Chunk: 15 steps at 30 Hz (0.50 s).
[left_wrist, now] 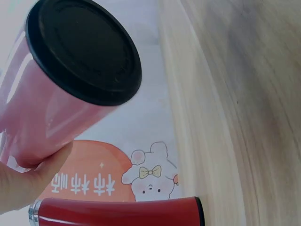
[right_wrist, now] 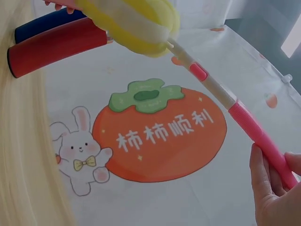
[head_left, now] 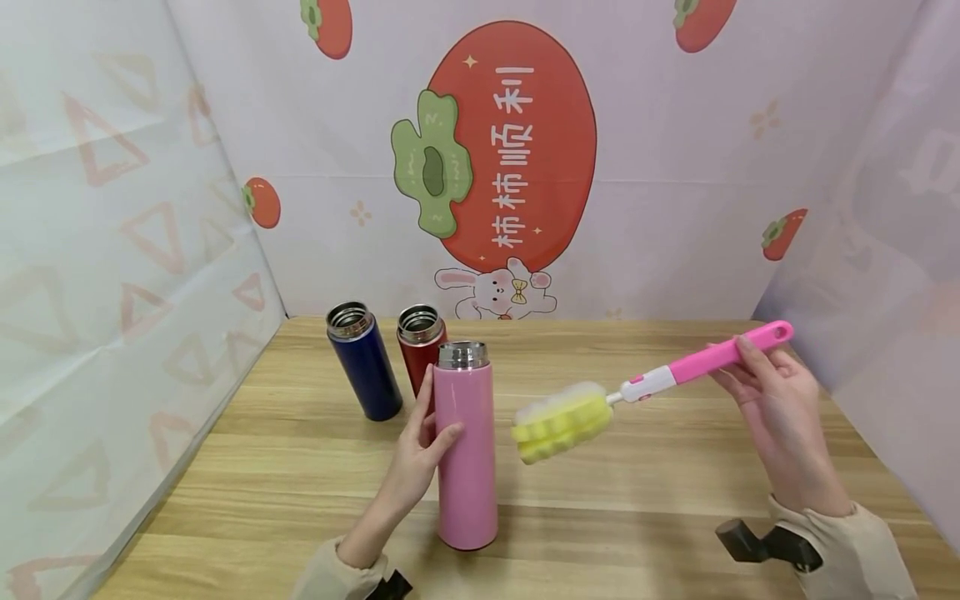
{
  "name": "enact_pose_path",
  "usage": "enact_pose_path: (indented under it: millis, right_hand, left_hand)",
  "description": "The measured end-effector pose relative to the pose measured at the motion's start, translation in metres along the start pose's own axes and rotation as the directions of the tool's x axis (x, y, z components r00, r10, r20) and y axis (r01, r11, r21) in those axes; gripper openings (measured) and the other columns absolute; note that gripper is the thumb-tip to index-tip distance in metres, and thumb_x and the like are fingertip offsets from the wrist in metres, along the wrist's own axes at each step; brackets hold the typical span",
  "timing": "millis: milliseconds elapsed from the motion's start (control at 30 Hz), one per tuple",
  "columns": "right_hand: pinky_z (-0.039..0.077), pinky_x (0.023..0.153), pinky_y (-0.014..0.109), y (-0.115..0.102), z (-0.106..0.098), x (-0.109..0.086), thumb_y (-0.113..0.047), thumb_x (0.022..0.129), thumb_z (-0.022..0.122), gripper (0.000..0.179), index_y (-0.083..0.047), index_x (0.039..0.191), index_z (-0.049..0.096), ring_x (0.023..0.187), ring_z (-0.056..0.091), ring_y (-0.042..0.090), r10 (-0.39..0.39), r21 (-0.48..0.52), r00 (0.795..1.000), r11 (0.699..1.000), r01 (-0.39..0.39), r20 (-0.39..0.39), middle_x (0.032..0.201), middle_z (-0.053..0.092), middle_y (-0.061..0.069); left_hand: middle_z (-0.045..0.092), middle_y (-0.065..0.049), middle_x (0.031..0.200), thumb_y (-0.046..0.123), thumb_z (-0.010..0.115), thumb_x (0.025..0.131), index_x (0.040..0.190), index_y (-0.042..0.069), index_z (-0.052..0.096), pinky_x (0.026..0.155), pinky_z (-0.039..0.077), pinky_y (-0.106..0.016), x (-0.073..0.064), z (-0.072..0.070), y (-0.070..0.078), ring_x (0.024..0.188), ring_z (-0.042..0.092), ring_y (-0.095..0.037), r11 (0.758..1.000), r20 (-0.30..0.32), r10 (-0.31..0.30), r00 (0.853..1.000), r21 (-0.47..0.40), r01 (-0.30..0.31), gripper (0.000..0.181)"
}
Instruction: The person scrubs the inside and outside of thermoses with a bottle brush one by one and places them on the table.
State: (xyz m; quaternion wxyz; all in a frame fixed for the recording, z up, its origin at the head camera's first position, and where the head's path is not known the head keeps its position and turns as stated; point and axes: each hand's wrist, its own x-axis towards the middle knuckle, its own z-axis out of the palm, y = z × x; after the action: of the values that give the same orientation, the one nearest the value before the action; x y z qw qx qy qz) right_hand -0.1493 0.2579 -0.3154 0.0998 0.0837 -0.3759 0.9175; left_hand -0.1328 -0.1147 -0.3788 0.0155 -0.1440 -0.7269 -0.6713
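Observation:
My left hand [head_left: 416, 454] grips a pink thermos bottle [head_left: 467, 458] around its side, thumb across the front. The bottle has no lid, and its steel mouth points up. In the left wrist view its black base [left_wrist: 89, 52] shows, held off the table. My right hand [head_left: 783, 408] holds a bottle brush by its pink handle [head_left: 705, 362], thumb on top. The brush's yellow and white sponge head [head_left: 562, 423] hangs in the air to the right of the pink bottle, apart from it.
Behind the pink bottle stand a lidless blue bottle [head_left: 366, 367] and a lidless red bottle [head_left: 414, 354], the red one partly hidden. All are over a wooden table [head_left: 637, 517]. Printed cloth walls [head_left: 675, 208] enclose the back and both sides.

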Motion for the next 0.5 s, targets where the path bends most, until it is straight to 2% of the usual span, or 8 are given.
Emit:
enact_pose_path:
  millis: [267,500]
  right_hand:
    - [0.047,0.078,0.034,-0.001,0.015,0.015,-0.001,0.089,0.047,0.013,0.007,0.099,0.05,0.086,0.061,0.026,0.036,0.09,0.999,0.995,-0.037,0.017,0.089,0.059,0.018]
    - [0.047,0.08,0.035,0.002,0.026,0.024,0.001,0.089,0.046,0.012,0.009,0.095,0.051,0.088,0.061,0.028,0.04,0.161,0.999,0.986,-0.045,0.035,0.087,0.06,0.021]
  left_hand:
    - [0.021,-0.012,0.143,0.012,0.051,0.09,0.142,0.033,0.006,0.088,0.04,-0.041,0.008,0.009,-0.006,0.117,0.041,-0.033,0.997,0.037,0.002,0.999,-0.076,0.001,0.072]
    - [0.016,-0.01,0.145,0.018,0.051,0.09,0.142,0.031,0.005,0.089,0.039,-0.042,0.012,0.015,-0.009,0.117,0.04,-0.034,0.996,0.053,-0.005,0.999,-0.09,0.01,0.071]
